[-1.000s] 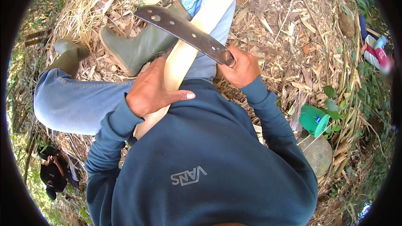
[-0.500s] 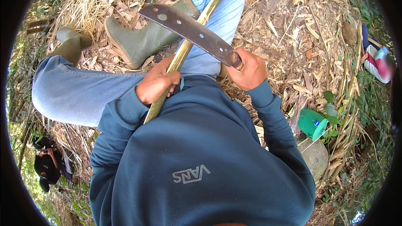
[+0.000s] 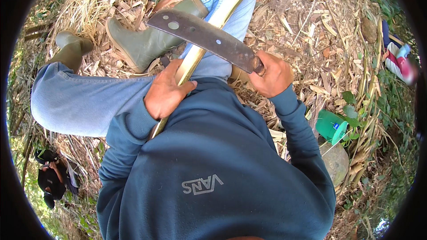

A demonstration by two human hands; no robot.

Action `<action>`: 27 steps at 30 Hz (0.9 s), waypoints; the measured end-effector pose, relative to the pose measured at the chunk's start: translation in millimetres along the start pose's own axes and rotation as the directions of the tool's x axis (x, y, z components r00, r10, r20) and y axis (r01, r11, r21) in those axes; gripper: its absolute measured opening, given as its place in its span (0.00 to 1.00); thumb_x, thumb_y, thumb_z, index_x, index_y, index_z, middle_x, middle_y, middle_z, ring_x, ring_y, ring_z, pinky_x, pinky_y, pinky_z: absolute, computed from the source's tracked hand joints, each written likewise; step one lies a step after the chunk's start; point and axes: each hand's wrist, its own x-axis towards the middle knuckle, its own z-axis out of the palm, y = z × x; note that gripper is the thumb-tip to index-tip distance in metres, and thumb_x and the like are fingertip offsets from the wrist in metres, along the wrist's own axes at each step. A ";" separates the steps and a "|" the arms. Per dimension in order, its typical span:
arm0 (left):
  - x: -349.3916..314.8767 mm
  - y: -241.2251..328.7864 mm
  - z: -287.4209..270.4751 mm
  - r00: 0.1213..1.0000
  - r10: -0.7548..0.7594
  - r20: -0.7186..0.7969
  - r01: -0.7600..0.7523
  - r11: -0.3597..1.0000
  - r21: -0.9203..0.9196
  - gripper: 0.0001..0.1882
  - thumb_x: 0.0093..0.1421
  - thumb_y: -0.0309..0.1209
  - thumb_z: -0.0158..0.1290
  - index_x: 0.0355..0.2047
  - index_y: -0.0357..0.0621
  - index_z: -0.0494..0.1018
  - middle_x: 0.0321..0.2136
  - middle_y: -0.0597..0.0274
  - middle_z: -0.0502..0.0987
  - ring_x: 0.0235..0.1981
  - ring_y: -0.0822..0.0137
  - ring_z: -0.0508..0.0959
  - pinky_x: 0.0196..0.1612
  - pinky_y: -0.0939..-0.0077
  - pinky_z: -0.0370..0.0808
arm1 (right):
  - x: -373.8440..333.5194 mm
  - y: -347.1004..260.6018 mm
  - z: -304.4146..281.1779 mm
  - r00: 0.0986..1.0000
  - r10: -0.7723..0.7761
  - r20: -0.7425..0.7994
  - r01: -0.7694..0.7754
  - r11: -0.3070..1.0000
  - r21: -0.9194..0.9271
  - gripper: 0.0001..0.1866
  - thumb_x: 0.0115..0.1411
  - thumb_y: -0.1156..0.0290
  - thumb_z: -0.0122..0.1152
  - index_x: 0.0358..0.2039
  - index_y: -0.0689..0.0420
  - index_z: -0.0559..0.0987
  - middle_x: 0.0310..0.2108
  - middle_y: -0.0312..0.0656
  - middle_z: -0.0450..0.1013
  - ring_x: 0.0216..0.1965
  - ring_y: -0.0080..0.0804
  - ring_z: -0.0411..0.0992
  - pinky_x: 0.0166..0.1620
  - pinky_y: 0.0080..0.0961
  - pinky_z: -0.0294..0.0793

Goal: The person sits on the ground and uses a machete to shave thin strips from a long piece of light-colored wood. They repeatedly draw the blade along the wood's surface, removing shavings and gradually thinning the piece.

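Note:
A long, pale bamboo strip (image 3: 192, 60) runs slantwise from beside my waist up across my bent leg and out at the top. My left hand (image 3: 168, 90) is closed around its lower part. In my right hand (image 3: 272, 74) is the short handle of a machete (image 3: 202, 35), a broad dark blade with several round holes. The blade lies across the strip, its tip pointing to the upper left. Where the blade covers the strip, I cannot tell how deep the edge touches.
My legs in jeans (image 3: 89, 98) and green rubber boots (image 3: 133, 44) stretch ahead over ground littered with dry shavings. To the right stand a green plastic container (image 3: 329, 125) and a rock (image 3: 334, 163). Other people sit at the far left (image 3: 52, 178) and far right (image 3: 400, 60).
The strip has turned, showing a wider, paler face. My left hand has rolled over so its back shows more. My right hand and the machete have shifted slightly right and down.

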 end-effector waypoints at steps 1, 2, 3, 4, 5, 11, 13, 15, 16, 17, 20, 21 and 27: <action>-1.3 2.3 0.4 1.000 -0.001 -0.003 0.001 1.000 0.026 0.30 0.55 0.34 0.60 0.56 0.37 0.66 0.41 0.38 0.78 0.46 0.45 0.78 0.51 0.61 0.71 | 0.2 3.0 -1.2 1.000 0.001 -0.002 -0.001 1.000 -0.010 0.11 0.49 0.65 0.64 0.29 0.57 0.77 0.23 0.49 0.74 0.25 0.55 0.74 0.29 0.44 0.70; -3.5 4.7 0.6 1.000 -0.001 -0.006 0.002 0.999 0.051 0.30 0.55 0.35 0.60 0.56 0.37 0.66 0.41 0.37 0.78 0.46 0.44 0.78 0.51 0.60 0.72 | 2.5 7.7 -1.9 1.000 0.002 -0.003 -0.002 1.000 -0.020 0.11 0.49 0.65 0.64 0.29 0.57 0.77 0.23 0.49 0.74 0.25 0.55 0.74 0.29 0.44 0.70; -4.9 6.1 1.2 1.000 0.000 -0.012 0.001 0.997 0.076 0.30 0.55 0.35 0.60 0.55 0.37 0.66 0.41 0.36 0.78 0.46 0.42 0.78 0.50 0.60 0.72 | 5.9 12.1 -2.8 1.000 -0.001 -0.006 0.001 1.000 -0.030 0.11 0.49 0.65 0.64 0.29 0.57 0.77 0.23 0.50 0.74 0.25 0.55 0.74 0.29 0.44 0.70; -4.6 3.7 2.5 1.000 0.019 -0.021 -0.017 0.998 0.060 0.29 0.55 0.33 0.60 0.55 0.36 0.66 0.38 0.43 0.76 0.40 0.51 0.76 0.44 0.64 0.71 | 10.9 14.4 -4.8 1.000 0.015 0.006 -0.015 0.996 -0.085 0.12 0.49 0.65 0.65 0.30 0.59 0.77 0.22 0.50 0.74 0.24 0.55 0.74 0.29 0.44 0.71; -3.9 -0.6 4.2 0.999 0.037 -0.030 -0.035 0.998 0.045 0.27 0.56 0.31 0.59 0.55 0.36 0.66 0.34 0.51 0.74 0.33 0.60 0.74 0.37 0.69 0.71 | 13.1 16.6 -5.3 0.999 0.034 0.011 -0.033 0.998 -0.048 0.12 0.50 0.64 0.65 0.30 0.59 0.77 0.22 0.50 0.74 0.24 0.54 0.74 0.29 0.44 0.71; -4.0 4.4 2.5 0.996 0.076 -0.051 -0.073 0.996 0.051 0.26 0.55 0.28 0.59 0.54 0.34 0.67 0.35 0.52 0.74 0.40 0.62 0.74 0.46 0.69 0.70 | 15.8 19.1 -11.2 0.999 -0.038 0.029 0.040 0.994 -0.106 0.13 0.52 0.61 0.64 0.28 0.59 0.76 0.18 0.49 0.72 0.21 0.53 0.73 0.27 0.42 0.72; -5.0 4.5 4.3 0.997 0.060 -0.045 -0.058 0.997 0.049 0.26 0.55 0.28 0.60 0.53 0.34 0.67 0.35 0.52 0.74 0.41 0.62 0.73 0.47 0.69 0.70 | 25.7 36.2 -7.0 1.000 0.016 0.014 -0.015 0.997 -0.079 0.13 0.53 0.61 0.64 0.28 0.59 0.77 0.15 0.48 0.70 0.19 0.51 0.73 0.26 0.41 0.72; -3.3 4.2 1.2 0.992 0.114 -0.063 -0.106 0.988 0.116 0.26 0.55 0.28 0.60 0.53 0.34 0.67 0.34 0.54 0.74 0.37 0.64 0.73 0.43 0.71 0.71 | 34.0 41.7 -8.7 0.989 0.145 0.002 -0.145 0.988 -0.050 0.14 0.53 0.60 0.64 0.28 0.58 0.77 0.14 0.48 0.70 0.18 0.49 0.73 0.25 0.40 0.71; -2.5 4.3 0.3 0.992 0.109 -0.057 -0.105 0.991 0.078 0.26 0.55 0.28 0.60 0.53 0.35 0.67 0.33 0.56 0.73 0.34 0.66 0.73 0.40 0.72 0.70 | 32.0 41.8 -9.2 0.990 0.139 0.033 -0.138 0.990 -0.005 0.13 0.52 0.61 0.64 0.26 0.59 0.76 0.14 0.48 0.69 0.16 0.46 0.72 0.25 0.39 0.70; -2.3 3.2 0.6 0.993 0.105 -0.051 -0.104 0.994 0.040 0.26 0.55 0.27 0.60 0.53 0.35 0.67 0.32 0.58 0.73 0.32 0.68 0.72 0.36 0.74 0.70 | 30.4 39.0 -11.9 0.997 0.074 0.016 -0.074 0.997 -0.018 0.13 0.52 0.61 0.64 0.26 0.59 0.76 0.14 0.48 0.69 0.16 0.46 0.71 0.25 0.39 0.70; -0.2 -8.2 5.4 0.995 0.091 -0.034 -0.094 0.991 -0.096 0.25 0.56 0.27 0.60 0.54 0.37 0.67 0.29 0.64 0.70 0.25 0.75 0.68 0.28 0.79 0.66 | 27.9 36.5 -15.9 0.998 0.028 0.062 -0.024 0.997 -0.070 0.12 0.52 0.63 0.64 0.26 0.59 0.76 0.15 0.49 0.69 0.17 0.48 0.71 0.26 0.39 0.70; -1.9 -9.0 6.4 0.996 0.082 -0.022 -0.084 0.990 -0.115 0.25 0.56 0.26 0.59 0.54 0.37 0.67 0.28 0.66 0.70 0.23 0.76 0.67 0.26 0.80 0.65 | 31.7 40.2 -15.6 0.998 0.042 0.046 -0.039 0.997 -0.059 0.12 0.52 0.63 0.64 0.26 0.59 0.76 0.15 0.48 0.70 0.18 0.48 0.71 0.26 0.39 0.70; 1.1 -4.5 0.9 0.996 0.089 -0.009 -0.090 0.992 -0.093 0.25 0.56 0.25 0.59 0.55 0.39 0.67 0.27 0.68 0.68 0.22 0.78 0.65 0.24 0.81 0.63 | 29.6 34.5 -16.5 0.999 -0.022 0.050 0.024 0.999 -0.035 0.11 0.51 0.64 0.63 0.26 0.59 0.76 0.14 0.47 0.70 0.17 0.50 0.71 0.26 0.41 0.69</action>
